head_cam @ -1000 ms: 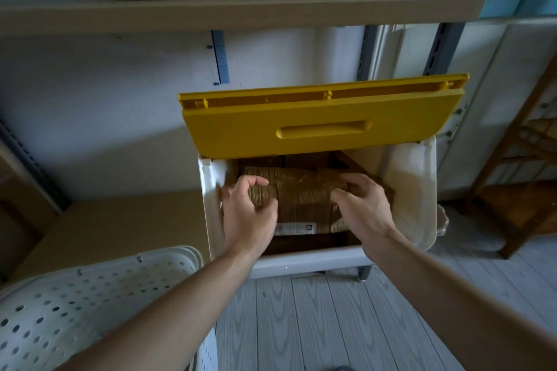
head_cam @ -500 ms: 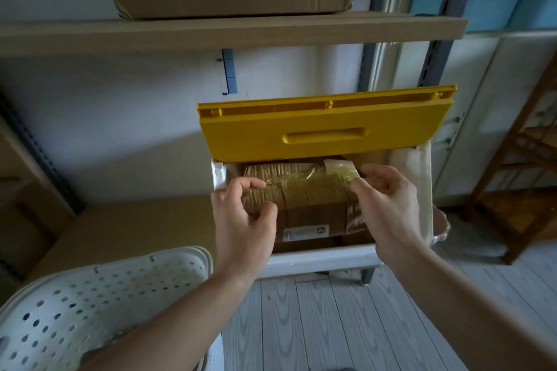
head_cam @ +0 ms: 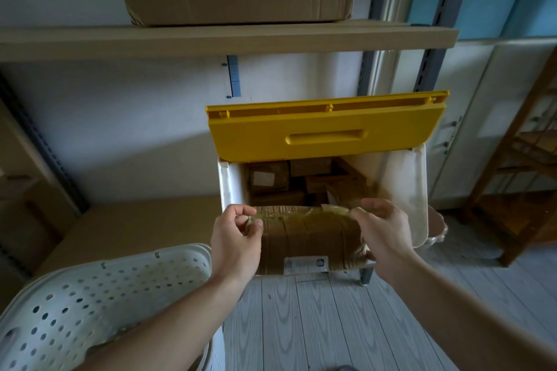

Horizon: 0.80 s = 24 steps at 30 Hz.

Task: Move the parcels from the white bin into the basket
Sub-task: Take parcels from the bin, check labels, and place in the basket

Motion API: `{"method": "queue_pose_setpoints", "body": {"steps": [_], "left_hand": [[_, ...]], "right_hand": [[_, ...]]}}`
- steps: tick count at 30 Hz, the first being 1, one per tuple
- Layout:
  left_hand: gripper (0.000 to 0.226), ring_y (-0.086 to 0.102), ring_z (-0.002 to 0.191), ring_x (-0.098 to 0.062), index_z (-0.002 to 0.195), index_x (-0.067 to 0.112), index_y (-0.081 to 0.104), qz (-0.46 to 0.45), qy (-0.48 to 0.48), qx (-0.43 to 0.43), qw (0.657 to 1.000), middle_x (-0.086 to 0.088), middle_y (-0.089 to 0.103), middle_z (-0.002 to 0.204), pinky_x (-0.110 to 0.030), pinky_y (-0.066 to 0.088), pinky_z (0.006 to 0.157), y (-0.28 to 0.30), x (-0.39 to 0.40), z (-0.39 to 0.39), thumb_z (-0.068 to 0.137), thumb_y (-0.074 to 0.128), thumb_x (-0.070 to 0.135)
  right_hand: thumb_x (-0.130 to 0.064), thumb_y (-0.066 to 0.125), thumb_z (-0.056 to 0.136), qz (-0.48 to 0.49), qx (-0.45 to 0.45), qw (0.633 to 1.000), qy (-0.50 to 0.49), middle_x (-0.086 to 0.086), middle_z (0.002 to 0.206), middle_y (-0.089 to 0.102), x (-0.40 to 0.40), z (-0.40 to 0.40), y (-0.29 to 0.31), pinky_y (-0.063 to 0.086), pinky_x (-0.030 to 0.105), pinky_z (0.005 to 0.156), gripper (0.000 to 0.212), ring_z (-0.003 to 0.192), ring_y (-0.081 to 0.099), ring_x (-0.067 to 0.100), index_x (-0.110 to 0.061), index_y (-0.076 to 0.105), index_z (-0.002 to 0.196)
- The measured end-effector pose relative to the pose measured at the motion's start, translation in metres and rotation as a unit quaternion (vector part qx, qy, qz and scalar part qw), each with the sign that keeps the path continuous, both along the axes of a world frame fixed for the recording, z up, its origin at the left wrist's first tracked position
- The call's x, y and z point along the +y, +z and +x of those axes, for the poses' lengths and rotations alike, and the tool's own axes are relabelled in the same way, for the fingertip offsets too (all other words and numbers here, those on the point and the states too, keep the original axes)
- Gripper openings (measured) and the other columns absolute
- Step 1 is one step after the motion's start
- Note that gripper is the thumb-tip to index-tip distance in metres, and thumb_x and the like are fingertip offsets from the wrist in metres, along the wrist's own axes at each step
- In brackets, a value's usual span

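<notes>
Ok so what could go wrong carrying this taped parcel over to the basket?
Both hands, left and right, pinch only the top corners of the brown tape-wrapped cardboard parcel, so it might slip or the tape peel. Swinging left, it could catch the rim of the white perforated plastic basket.

Taped parcel between both hands

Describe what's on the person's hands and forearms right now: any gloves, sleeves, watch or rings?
Both hands are bare, with no gloves. The left hand and right hand show no rings on the fingers that can be seen. Both forearms are uncovered along all that shows of them: no sleeve, watch, bracelet or strap on either wrist. The fingernails look short and unpainted.
</notes>
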<state>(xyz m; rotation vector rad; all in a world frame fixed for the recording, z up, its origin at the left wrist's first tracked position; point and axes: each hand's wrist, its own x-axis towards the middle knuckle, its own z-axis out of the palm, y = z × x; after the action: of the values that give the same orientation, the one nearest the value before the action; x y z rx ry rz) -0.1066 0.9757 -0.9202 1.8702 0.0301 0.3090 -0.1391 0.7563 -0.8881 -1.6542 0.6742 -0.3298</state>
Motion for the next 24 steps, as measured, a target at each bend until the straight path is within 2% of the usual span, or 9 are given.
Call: {"method": "queue_pose_setpoints", "body": {"steps": [2, 5, 9, 12, 14, 16, 19, 21, 24], "left_hand": [[0.017, 0.066, 0.089, -0.013, 0.093, 0.028, 0.064, -0.008, 0.002, 0.002, 1.0, -0.001, 0.071, 0.089, -0.026, 0.048, 0.074, -0.001, 0.0, 0.001, 0.093, 0.07, 0.012], [0.02, 0.066, 0.09, -0.013, 0.093, 0.032, 0.065, -0.012, 0.003, -0.001, 1.0, -0.001, 0.07, 0.097, -0.023, 0.047, 0.073, -0.003, -0.003, 0.001, 0.093, 0.067, 0.012], [0.021, 0.066, 0.088, -0.014, 0.092, 0.029, 0.067, -0.031, 0.001, -0.01, 0.999, -0.002, 0.07, 0.098, -0.023, 0.046, 0.073, 0.0, -0.006, -0.001, 0.092, 0.068, 0.008], [0.02, 0.066, 0.087, -0.006, 0.092, 0.025, 0.068, -0.05, -0.016, -0.02, 0.998, -0.001, 0.07, 0.094, -0.016, 0.048, 0.072, 0.009, -0.004, -0.005, 0.089, 0.071, 0.005], [0.02, 0.066, 0.085, -0.006, 0.092, 0.021, 0.069, -0.071, -0.028, -0.034, 0.997, -0.001, 0.07, 0.092, -0.015, 0.05, 0.073, 0.017, -0.002, -0.006, 0.087, 0.073, 0.002], [0.021, 0.067, 0.084, -0.008, 0.091, 0.019, 0.069, -0.099, -0.042, -0.048, 0.993, 0.002, 0.071, 0.088, -0.023, 0.054, 0.079, 0.027, 0.002, -0.007, 0.085, 0.075, 0.0], [0.021, 0.067, 0.088, -0.015, 0.094, 0.021, 0.069, -0.11, -0.075, -0.082, 0.988, 0.005, 0.07, 0.088, -0.035, 0.057, 0.086, 0.043, 0.011, -0.011, 0.082, 0.078, 0.006], [0.025, 0.066, 0.087, -0.024, 0.099, 0.02, 0.068, -0.118, -0.091, -0.108, 0.983, 0.003, 0.069, 0.088, -0.042, 0.059, 0.084, 0.052, 0.017, -0.019, 0.076, 0.077, 0.014], [0.047, 0.069, 0.086, -0.025, 0.107, 0.017, 0.063, -0.17, -0.082, -0.109, 0.976, 0.004, 0.071, 0.09, -0.045, 0.06, 0.081, 0.062, 0.027, -0.027, 0.067, 0.08, 0.033]], "right_hand": [[-0.025, 0.079, 0.086, 0.004, -0.004, 1.0, 0.007, 0.001, 0.109, 0.068, 0.001, 0.0, -0.002, 0.053, 0.034, 0.078, 0.039, 0.102, 0.063, 0.022, -0.022, 0.064, 0.121], [-0.032, 0.084, 0.084, 0.018, -0.008, 1.0, 0.009, 0.001, 0.114, 0.066, 0.005, 0.002, -0.004, 0.047, 0.03, 0.072, 0.049, 0.105, 0.06, 0.022, -0.02, 0.062, 0.126], [-0.035, 0.091, 0.074, 0.063, 0.006, 0.998, -0.024, 0.003, 0.12, 0.066, 0.001, 0.008, -0.008, 0.054, 0.044, 0.093, 0.059, 0.111, 0.06, 0.026, -0.019, 0.065, 0.125], [-0.029, 0.095, 0.07, 0.087, 0.015, 0.996, -0.024, 0.005, 0.118, 0.065, -0.003, 0.009, -0.008, 0.056, 0.052, 0.095, 0.06, 0.106, 0.061, 0.026, -0.021, 0.063, 0.12], [-0.03, 0.097, 0.063, 0.103, 0.013, 0.994, -0.013, 0.007, 0.113, 0.069, -0.005, 0.008, -0.005, 0.058, 0.051, 0.094, 0.065, 0.098, 0.065, 0.024, -0.021, 0.064, 0.117], [-0.036, 0.098, 0.055, 0.142, 0.002, 0.99, 0.025, 0.011, 0.101, 0.077, -0.01, 0.006, 0.001, 0.062, 0.05, 0.086, 0.071, 0.089, 0.074, 0.028, -0.017, 0.069, 0.116], [-0.023, 0.083, 0.082, 0.255, -0.047, 0.961, 0.093, 0.013, 0.089, 0.081, -0.013, 0.0, 0.017, 0.064, 0.045, 0.064, 0.034, 0.076, 0.079, 0.03, -0.013, 0.071, 0.112], [-0.022, 0.076, 0.087, 0.291, -0.071, 0.943, 0.146, 0.014, 0.098, 0.08, -0.009, -0.004, 0.024, 0.063, 0.044, 0.064, 0.03, 0.083, 0.079, 0.03, -0.013, 0.071, 0.115], [-0.026, 0.075, 0.079, 0.302, -0.109, 0.925, 0.203, 0.016, 0.114, 0.077, 0.002, -0.007, 0.029, 0.063, 0.045, 0.07, 0.048, 0.099, 0.077, 0.031, -0.014, 0.068, 0.125]]}}
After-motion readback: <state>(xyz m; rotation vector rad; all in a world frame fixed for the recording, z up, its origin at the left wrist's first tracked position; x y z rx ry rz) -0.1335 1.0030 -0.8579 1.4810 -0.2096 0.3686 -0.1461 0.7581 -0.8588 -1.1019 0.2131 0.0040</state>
